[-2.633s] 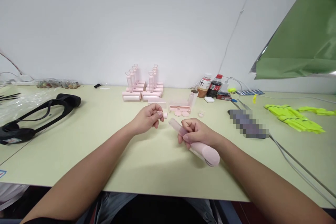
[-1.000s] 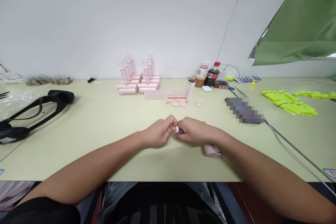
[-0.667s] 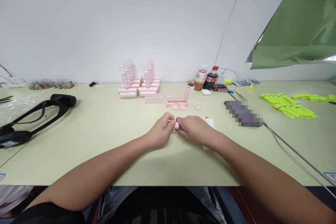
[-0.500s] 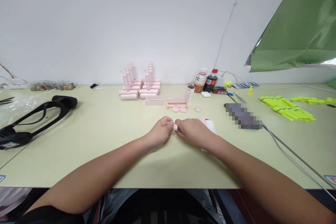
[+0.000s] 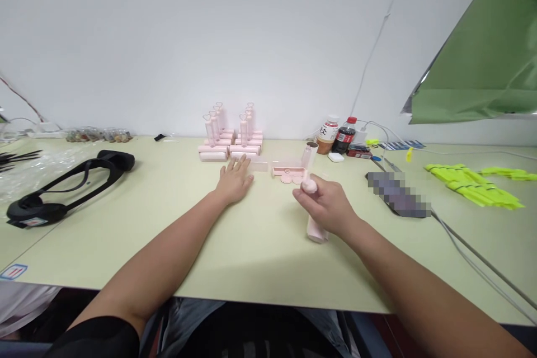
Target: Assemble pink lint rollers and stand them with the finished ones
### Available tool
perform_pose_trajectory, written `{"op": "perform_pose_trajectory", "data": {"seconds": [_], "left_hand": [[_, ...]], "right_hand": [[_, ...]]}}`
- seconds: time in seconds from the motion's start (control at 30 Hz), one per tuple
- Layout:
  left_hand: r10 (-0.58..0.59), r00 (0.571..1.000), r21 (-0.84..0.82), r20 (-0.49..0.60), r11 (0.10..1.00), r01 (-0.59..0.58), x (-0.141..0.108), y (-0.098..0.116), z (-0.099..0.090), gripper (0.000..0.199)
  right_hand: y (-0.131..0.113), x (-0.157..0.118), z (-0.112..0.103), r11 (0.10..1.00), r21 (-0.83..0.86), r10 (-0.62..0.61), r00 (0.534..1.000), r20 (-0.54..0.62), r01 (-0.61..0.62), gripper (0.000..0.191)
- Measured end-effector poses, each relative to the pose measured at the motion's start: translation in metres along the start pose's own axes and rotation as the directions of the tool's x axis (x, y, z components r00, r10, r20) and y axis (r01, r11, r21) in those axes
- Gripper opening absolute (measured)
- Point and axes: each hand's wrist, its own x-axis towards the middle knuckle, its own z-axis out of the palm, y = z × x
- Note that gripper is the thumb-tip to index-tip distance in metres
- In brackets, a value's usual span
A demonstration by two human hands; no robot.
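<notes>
My right hand (image 5: 329, 204) is closed around the handle of a pink lint roller. The white-pink roller part (image 5: 316, 233) shows below the hand, and a rounded pale pink end pokes out above the thumb. My left hand (image 5: 235, 180) reaches forward over the table, its fingers stretched out and spread. Its fingertips are beside a clear plastic cover (image 5: 259, 166); whether they touch it I cannot tell. Right of that cover lies an open pink roller case (image 5: 289, 172), with two pink round discs (image 5: 286, 179) in front of it. A roll with a dark hollow core (image 5: 311, 151) stands behind.
Several pink lint rollers (image 5: 213, 154) with upright heart-topped handles stand near the wall. Two drink bottles (image 5: 344, 137), a white case (image 5: 336, 157), a blurred dark phone (image 5: 396, 194), cables and neon-yellow strips (image 5: 474, 184) lie right. A black frame-like headset (image 5: 71, 190) lies left.
My hands have parted from the pink piece they met at. My left hand has moved forward and left, opening out. My right hand now grips the lint roller upright, its roller part downward.
</notes>
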Motion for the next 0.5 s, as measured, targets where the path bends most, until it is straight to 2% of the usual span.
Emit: {"op": "perform_pose_trajectory", "data": {"seconds": [0.07, 0.1, 0.2, 0.27, 0.33, 0.4, 0.47, 0.5], "left_hand": [[0.004, 1.0, 0.052, 0.024, 0.999, -0.005, 0.001, -0.002, 0.001, 0.062], [0.001, 1.0, 0.068, -0.006, 0.998, 0.0, 0.0, -0.001, 0.0, 0.06], [-0.031, 0.982, 0.074, -0.184, 0.996, 0.045, -0.002, 0.007, -0.005, 0.049], [-0.039, 0.973, 0.064, -0.229, 0.996, 0.055, -0.004, 0.012, -0.009, 0.049], [-0.046, 0.985, 0.062, -0.167, 0.996, 0.057, -0.006, 0.014, -0.012, 0.055], [-0.109, 0.989, 0.041, -0.096, 0.993, 0.114, -0.007, 0.013, -0.014, 0.055], [-0.204, 0.976, -0.064, -0.075, 0.978, 0.199, -0.008, 0.011, -0.016, 0.053], [-0.26, 0.963, -0.2, -0.068, 0.95, 0.242, -0.008, 0.01, -0.018, 0.054]], "right_hand": [[0.004, -0.001, 0.001, 0.986, 0.134, -0.085, 0.988, -0.126, 0.102, 0.026], [0.006, -0.002, 0.003, 0.969, 0.188, -0.126, 0.977, -0.175, 0.159, 0.025], [0.011, -0.003, 0.008, 0.916, 0.318, -0.169, 0.955, -0.246, 0.244, 0.029], [0.014, -0.002, 0.013, 0.886, 0.413, -0.113, 0.962, -0.247, 0.21, 0.033], [0.016, -0.002, 0.017, 0.848, 0.507, -0.033, 0.971, -0.236, 0.152, 0.035], [0.017, -0.001, 0.021, 0.803, 0.587, 0.044, 0.972, -0.23, 0.102, 0.035], [0.017, 0.0, 0.023, 0.752, 0.654, 0.103, 0.968, -0.229, 0.075, 0.034], [0.017, 0.001, 0.024, 0.727, 0.683, 0.129, 0.963, -0.236, 0.07, 0.034]]}}
